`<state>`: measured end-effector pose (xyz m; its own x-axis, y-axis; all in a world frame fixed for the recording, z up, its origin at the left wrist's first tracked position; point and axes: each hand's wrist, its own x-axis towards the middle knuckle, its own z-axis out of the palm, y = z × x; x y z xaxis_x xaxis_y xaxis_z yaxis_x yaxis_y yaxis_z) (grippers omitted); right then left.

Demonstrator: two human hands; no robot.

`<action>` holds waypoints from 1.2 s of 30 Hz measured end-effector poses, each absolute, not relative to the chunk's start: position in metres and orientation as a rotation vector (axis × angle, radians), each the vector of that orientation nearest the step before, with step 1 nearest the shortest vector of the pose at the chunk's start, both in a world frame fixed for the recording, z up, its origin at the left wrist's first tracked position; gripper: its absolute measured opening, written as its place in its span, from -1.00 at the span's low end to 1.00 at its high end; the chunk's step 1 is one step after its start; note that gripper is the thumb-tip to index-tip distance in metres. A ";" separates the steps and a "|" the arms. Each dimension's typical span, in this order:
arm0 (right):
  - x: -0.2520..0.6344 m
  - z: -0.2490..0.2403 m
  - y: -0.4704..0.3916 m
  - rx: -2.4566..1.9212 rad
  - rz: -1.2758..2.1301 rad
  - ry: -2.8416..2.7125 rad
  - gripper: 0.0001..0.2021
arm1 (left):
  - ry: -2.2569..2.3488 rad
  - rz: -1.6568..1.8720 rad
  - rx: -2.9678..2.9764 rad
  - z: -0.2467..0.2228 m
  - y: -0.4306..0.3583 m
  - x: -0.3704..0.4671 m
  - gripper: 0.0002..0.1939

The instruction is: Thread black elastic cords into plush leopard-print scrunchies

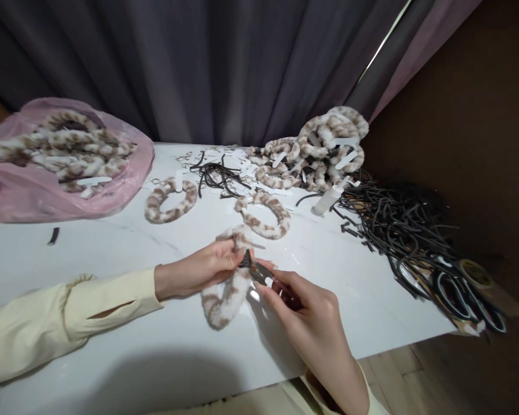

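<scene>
Right at the black band [245, 259], the left hand [207, 268] pinches the brown-and-white furry loop [225, 304], while the right hand [313, 314] grips a dark metal tool [260, 273] against it. One slip there might nick fur or fingertip.

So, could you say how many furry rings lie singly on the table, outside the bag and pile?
2: left ring beside the pink bag, right ring in front of the pile. The held ring, in the left hand, is excluded.

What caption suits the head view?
Left hand holds furry ring; right hand holds tool at the ring's black band.
</scene>
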<state>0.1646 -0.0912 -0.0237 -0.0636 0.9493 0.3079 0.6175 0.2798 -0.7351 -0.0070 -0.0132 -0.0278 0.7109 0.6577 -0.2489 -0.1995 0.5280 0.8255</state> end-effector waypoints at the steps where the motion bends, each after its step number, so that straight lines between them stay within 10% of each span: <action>1: 0.164 -0.024 -0.092 -1.430 0.539 -1.774 -0.87 | 0.586 0.552 0.876 -0.029 -0.014 -0.007 -0.74; 36: 0.162 -0.021 -0.087 -1.501 0.586 -1.693 -0.85 | 0.553 0.621 0.793 -0.035 -0.010 -0.009 -0.85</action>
